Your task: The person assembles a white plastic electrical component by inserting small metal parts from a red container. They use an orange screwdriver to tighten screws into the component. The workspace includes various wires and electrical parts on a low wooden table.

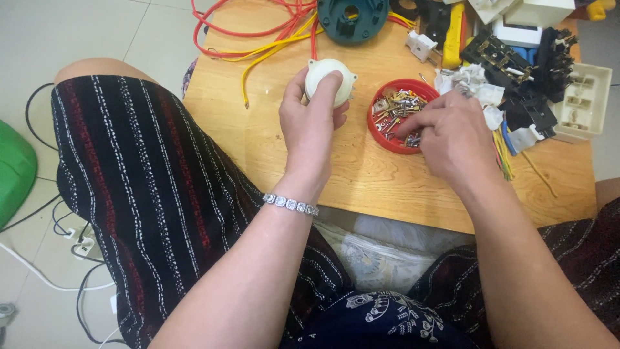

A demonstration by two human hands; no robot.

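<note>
My lap and the low wooden table point(361, 174) fill the view. My striped dark skirt point(148, 194) covers my left knee, raised beside the table's left edge, and the pale tiled floor point(97, 32) lies beyond it, with dark and white cables point(58, 220) trailing across it and a green object point(13, 168) at the far left.

On the table's far side lie looped red and yellow wires point(258, 39), a round teal housing point(352, 19) and, to the right, a heap of black and white switch parts point(536, 84) with a cream socket plate point(584, 103) at the edge.

My left hand point(310, 126), a beaded bracelet point(290, 204) on its wrist, is clamped around a round white plastic part point(329, 81) with small tabs along its rim. The part stands on the tabletop near the middle, just left of the red dish; my thumb lies on its left side and my fingers curl over its top.

My right hand point(452, 139) rests over the near right edge of a shallow red dish point(382, 132), fingers extended and close together, fingertips point(403, 132) down among the small metal screws and contacts point(400, 106) heaped in it. Whether they pinch a piece, I cannot tell.
</note>
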